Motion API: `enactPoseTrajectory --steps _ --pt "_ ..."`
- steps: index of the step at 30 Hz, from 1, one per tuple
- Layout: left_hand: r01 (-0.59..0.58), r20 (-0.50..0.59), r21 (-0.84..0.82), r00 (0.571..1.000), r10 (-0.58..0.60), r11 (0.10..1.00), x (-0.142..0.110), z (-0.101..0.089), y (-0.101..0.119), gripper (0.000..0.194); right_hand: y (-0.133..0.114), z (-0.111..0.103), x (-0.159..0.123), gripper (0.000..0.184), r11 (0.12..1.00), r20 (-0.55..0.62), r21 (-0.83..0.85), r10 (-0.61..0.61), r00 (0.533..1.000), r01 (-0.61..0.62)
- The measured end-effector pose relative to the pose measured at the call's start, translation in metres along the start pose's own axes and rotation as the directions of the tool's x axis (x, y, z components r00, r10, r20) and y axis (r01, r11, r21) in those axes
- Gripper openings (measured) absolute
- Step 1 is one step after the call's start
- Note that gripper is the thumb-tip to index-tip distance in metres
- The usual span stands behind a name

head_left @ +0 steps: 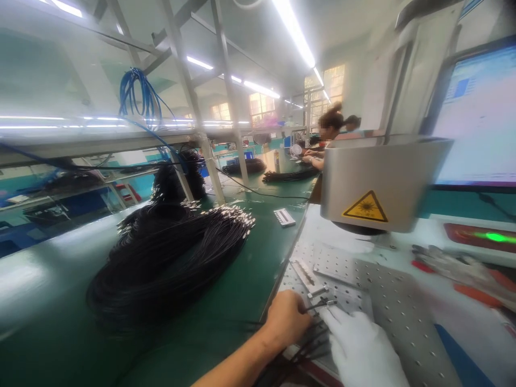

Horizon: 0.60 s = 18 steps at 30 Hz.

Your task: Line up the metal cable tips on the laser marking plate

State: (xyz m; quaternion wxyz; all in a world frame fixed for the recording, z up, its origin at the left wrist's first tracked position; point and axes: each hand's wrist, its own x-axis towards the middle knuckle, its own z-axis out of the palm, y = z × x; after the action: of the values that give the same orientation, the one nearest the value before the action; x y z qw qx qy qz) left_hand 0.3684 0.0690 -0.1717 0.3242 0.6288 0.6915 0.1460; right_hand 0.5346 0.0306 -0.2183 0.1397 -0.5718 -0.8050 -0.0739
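head view: our bare left hand (287, 321) and gloved right hand (358, 344) pinch thin black cables (318, 306) on the perforated plate (387, 301); a big cable pile (169, 252) beside us looks unprocessed.

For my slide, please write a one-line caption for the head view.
Bare left hand and gloved right hand hold thin black cables on a perforated plate under a laser head.

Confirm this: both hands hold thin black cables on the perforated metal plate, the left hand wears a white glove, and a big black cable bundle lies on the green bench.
Wrong hand. The head view shows the white glove on the right hand; the left hand is bare. Both do hold thin black cables on the perforated metal plate, and the black cable bundle lies on the green bench.
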Motion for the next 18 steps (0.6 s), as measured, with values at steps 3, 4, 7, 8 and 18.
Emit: enactPoseTrajectory --steps 3,4,7,8,18 --pt "-0.006 0.025 -0.008 1.000 0.006 1.000 0.000 0.000 0.000 0.009 -0.001 0.000 0.004 0.045 0.999 0.008 -0.010 -0.036 0.999 0.036" --pt "-0.013 0.029 -0.020 0.999 0.013 1.000 -0.001 -0.001 0.000 0.009 0.000 0.001 0.004 0.044 0.999 -0.005 -0.008 -0.034 0.999 0.034" --pt "-0.068 0.020 -0.091 0.997 0.070 0.994 -0.002 -0.005 -0.003 0.010 0.001 0.004 0.004 0.045 0.999 -0.042 -0.004 -0.052 0.998 0.052" --pt "-0.099 0.003 -0.125 0.995 0.100 0.987 -0.002 -0.007 -0.004 0.010 0.001 0.005 0.004 0.047 0.998 -0.049 -0.015 -0.060 0.997 0.060" --pt "-0.291 -0.174 -0.108 0.947 0.271 0.950 -0.005 -0.001 -0.017 0.012 -0.002 0.006 0.004 0.052 1.000 -0.059 -0.022 -0.013 0.998 0.012"
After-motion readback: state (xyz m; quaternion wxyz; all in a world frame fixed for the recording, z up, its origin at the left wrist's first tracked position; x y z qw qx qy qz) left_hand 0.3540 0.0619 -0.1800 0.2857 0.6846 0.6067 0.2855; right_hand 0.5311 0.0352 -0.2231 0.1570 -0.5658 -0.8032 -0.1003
